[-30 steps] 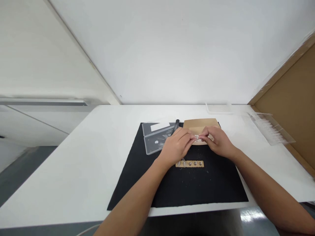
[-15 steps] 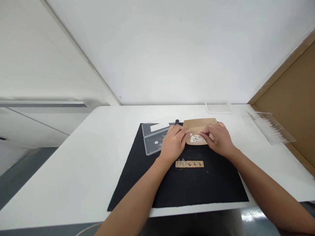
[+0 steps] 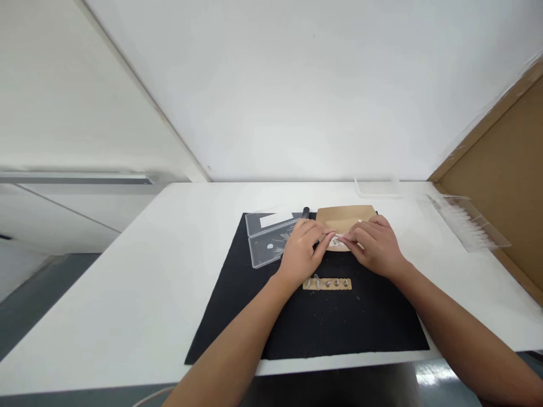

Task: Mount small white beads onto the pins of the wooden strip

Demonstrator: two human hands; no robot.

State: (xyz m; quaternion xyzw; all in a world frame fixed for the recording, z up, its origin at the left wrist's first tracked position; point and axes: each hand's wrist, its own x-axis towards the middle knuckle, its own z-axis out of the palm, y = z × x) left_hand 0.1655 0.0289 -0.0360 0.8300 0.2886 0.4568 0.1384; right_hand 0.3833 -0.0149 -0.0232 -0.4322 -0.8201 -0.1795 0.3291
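Observation:
Both hands meet over a brown cardboard tray (image 3: 344, 213) that holds small white pieces (image 3: 335, 242). My left hand (image 3: 304, 249) is closed in a pinch, its fingertips at the tray's left part. Facing it, my right hand (image 3: 374, 243) pinches too, the two sets of fingertips almost touching. Whatever lies between them is too small to make out. Nearer to me, a narrow tan strip (image 3: 332, 284) carries several small items: clear upright pieces at its left end and small metallic-looking ones to the right. Beside my left hand lies an open clear plastic case (image 3: 263, 249) with thin pieces inside.
A black mat (image 3: 331, 328) covers part of the white table (image 3: 139, 282), with tiny crumbs on it. A black-ended tool (image 3: 306, 212) lies by the case. At the right are a clear tray of white sticks (image 3: 464, 226) and a cardboard panel (image 3: 504, 169).
My two hands have come closer together over the tray, the fingertips now nearly meeting above the white pieces. The strip and the case stay where they were.

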